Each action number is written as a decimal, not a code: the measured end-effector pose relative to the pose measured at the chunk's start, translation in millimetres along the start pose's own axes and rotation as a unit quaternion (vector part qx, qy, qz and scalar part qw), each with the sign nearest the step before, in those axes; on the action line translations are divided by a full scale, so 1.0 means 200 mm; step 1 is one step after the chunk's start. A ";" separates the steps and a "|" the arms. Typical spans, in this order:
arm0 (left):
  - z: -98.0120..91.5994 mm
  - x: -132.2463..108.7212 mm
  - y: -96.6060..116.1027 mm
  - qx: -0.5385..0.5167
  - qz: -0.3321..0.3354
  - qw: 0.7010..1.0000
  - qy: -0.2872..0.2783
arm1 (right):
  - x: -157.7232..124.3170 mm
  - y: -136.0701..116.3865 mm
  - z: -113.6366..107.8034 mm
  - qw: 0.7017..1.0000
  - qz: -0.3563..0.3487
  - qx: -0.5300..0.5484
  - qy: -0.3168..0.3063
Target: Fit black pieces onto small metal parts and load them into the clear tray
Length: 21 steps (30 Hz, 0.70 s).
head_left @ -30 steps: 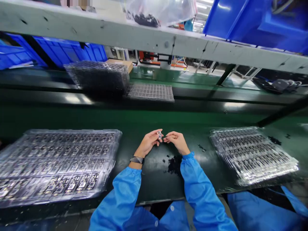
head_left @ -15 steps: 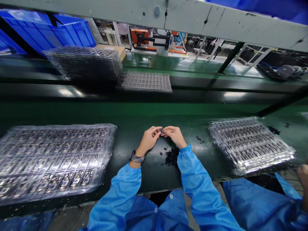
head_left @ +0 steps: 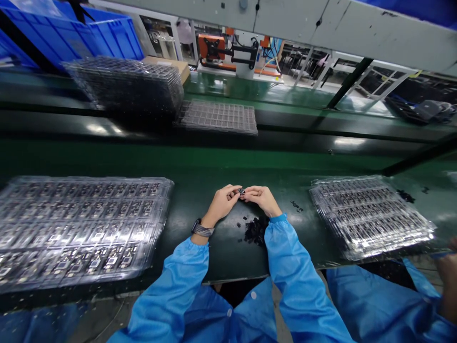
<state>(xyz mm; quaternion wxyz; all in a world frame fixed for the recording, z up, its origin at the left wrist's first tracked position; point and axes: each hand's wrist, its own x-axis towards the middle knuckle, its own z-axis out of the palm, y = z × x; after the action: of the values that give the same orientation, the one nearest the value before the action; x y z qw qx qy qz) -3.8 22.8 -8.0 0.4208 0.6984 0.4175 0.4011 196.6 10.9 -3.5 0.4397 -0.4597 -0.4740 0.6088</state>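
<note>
My left hand (head_left: 222,204) and my right hand (head_left: 262,199) meet over the dark green bench, fingers pinched together on one small dark part (head_left: 241,192) held between them. A little heap of small black pieces (head_left: 254,229) lies on the bench just below my right wrist. Both arms wear blue sleeves, and a watch band sits on my left wrist. A clear blister tray of small parts (head_left: 80,228) lies to my left, and another clear tray stack (head_left: 369,215) lies to my right.
A green conveyor belt (head_left: 200,159) runs behind my hands. Beyond it stand a stack of dark trays (head_left: 124,85), a flat grid tray (head_left: 217,116) and blue bins (head_left: 71,33). Another person's blue sleeve and hand (head_left: 448,281) show at the right edge.
My hands came together, from slightly apart to pinching the same small part. The view tipped downward, so the upper shelf left the picture.
</note>
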 end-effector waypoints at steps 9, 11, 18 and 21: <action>0.01 0.00 0.02 -0.031 -0.008 0.999 -0.014 | 0.02 0.01 -0.01 0.999 0.020 0.022 0.023; 0.01 0.00 0.01 -0.031 -0.009 0.999 -0.015 | 0.02 0.01 -0.01 0.999 0.021 0.024 0.022; 0.02 -0.01 0.01 -0.035 -0.016 0.999 -0.002 | 0.01 0.00 0.01 0.999 0.012 0.022 0.026; 0.01 -0.01 0.01 -0.024 -0.006 1.000 -0.001 | 0.01 0.00 0.02 0.999 -0.002 0.016 0.045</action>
<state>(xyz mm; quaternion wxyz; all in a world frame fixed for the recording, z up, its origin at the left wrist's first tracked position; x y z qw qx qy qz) -1.5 20.2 -6.8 0.4399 0.6861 0.4114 0.4081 191.9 12.7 -4.1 0.4693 -0.4786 -0.4452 0.5937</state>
